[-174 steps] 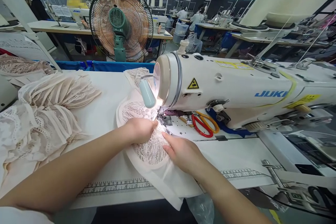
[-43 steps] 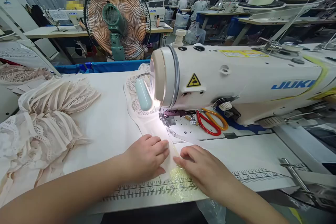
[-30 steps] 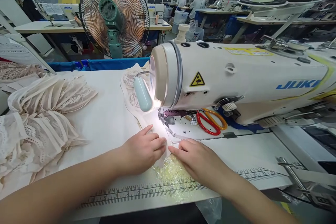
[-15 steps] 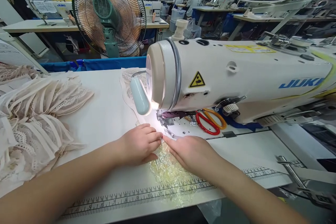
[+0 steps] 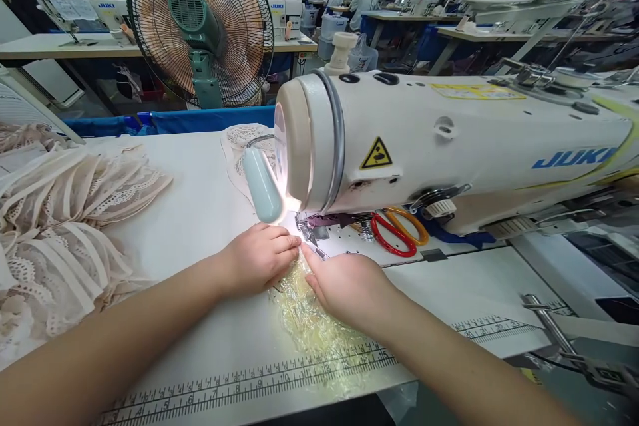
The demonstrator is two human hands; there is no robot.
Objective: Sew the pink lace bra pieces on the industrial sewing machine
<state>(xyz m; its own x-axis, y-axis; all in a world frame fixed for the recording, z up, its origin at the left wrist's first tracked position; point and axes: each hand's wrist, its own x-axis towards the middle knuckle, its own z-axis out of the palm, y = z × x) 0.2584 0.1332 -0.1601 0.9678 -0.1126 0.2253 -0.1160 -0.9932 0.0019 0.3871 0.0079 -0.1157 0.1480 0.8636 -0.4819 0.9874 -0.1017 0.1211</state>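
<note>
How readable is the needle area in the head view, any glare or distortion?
Head view: the machine lamp blows out a white patch by the needle, washing out both hands' fingertips; the yellowish lace stays readable; wide-angle bending curves the table ruler.

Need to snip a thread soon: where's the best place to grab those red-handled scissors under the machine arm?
Take the red-handled scissors by the red loop that points toward you, coming from the front with the right hand. The sewing machine arm overhangs them and seems to block a reach from above, and the blades lie tucked beneath it.
</note>
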